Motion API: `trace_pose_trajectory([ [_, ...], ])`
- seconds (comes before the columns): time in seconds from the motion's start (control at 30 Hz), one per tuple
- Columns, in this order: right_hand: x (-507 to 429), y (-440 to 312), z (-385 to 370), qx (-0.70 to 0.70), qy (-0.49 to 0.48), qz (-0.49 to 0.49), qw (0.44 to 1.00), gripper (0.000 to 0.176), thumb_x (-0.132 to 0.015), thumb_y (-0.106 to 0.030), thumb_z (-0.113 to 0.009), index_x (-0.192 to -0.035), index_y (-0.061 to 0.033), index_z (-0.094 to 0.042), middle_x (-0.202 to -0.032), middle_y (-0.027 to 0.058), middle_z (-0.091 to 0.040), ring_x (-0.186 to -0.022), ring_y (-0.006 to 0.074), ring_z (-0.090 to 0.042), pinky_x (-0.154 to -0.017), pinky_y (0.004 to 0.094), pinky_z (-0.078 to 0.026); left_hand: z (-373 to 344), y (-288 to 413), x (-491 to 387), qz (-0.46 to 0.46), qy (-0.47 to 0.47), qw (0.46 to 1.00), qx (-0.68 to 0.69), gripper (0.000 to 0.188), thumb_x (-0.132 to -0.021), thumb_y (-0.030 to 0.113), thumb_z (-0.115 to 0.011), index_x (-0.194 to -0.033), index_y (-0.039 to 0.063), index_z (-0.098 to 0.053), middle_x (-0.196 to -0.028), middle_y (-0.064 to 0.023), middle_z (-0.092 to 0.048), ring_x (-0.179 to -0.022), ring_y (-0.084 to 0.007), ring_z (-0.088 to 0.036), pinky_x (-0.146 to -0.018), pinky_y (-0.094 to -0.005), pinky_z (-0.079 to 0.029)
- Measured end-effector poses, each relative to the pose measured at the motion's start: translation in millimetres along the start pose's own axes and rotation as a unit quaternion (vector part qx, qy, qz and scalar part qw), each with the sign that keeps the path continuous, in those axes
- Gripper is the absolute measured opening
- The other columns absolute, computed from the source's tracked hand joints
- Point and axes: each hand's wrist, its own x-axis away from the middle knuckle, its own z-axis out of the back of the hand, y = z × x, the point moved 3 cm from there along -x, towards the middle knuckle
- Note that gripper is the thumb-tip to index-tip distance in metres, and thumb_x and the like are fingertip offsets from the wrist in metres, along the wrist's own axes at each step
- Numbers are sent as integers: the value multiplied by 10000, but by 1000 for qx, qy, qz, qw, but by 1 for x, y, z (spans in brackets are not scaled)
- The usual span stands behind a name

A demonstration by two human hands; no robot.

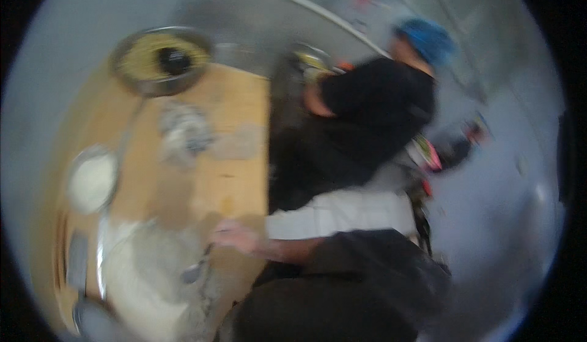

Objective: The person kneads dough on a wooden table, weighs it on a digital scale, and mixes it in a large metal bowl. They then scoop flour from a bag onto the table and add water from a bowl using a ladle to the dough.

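My right hand (236, 237), dusted with white powder, grips the dark handle of a metal spoon-like utensil (192, 273). The head of this utensil rests over or beside a broad pale mound, apparently flour (144, 287), on the wooden work table (229, 177). Blur hides its exact shape and whether it touches the mound. My left hand is out of view. Beyond the mound sits a round bowl of white powder (94, 181).
A large metal bowl (158, 87) of yellow food holds a dark, round object (174, 60). Crumpled plastic bag (185, 133) lies mid-table. Flat grey tool (77, 261) and thin brown sticks (60, 250) lie at the far edge. A co-worker (367, 112) in a blue cap stands close by.
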Motion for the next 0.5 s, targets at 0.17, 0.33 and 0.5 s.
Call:
trace_pose_trajectory([
  [0.17,30,-5,4,-143,51,0,988,229,-840,-232,-612,-895,-16,-560,-845,61,-560,-797,140,-561,-729,272,-449,-55,40,3,-47,-92,994,-22,354,-813,190,-601,-1091,-21,-542,-929,-100,-585,-858,-193,-535,-775,-327,-434],
  [0.33,38,48,-3,-219,130,15,967,164,-806,-140,-632,-881,-44,-523,-806,42,-561,-717,125,-561,-650,255,-464,-78,17,2,-59,-138,989,-15,354,-810,187,-604,-1090,-20,-540,-946,-104,-581,-876,-200,-533,-788,-330,-431],
  [0.5,39,49,-1,-268,121,64,954,171,-814,-137,-629,-896,-48,-508,-824,46,-559,-732,126,-555,-653,258,-466,-75,16,11,-54,-131,990,-13,353,-807,183,-606,-1089,-19,-538,-963,-107,-577,-895,-206,-532,-801,-332,-428],
])
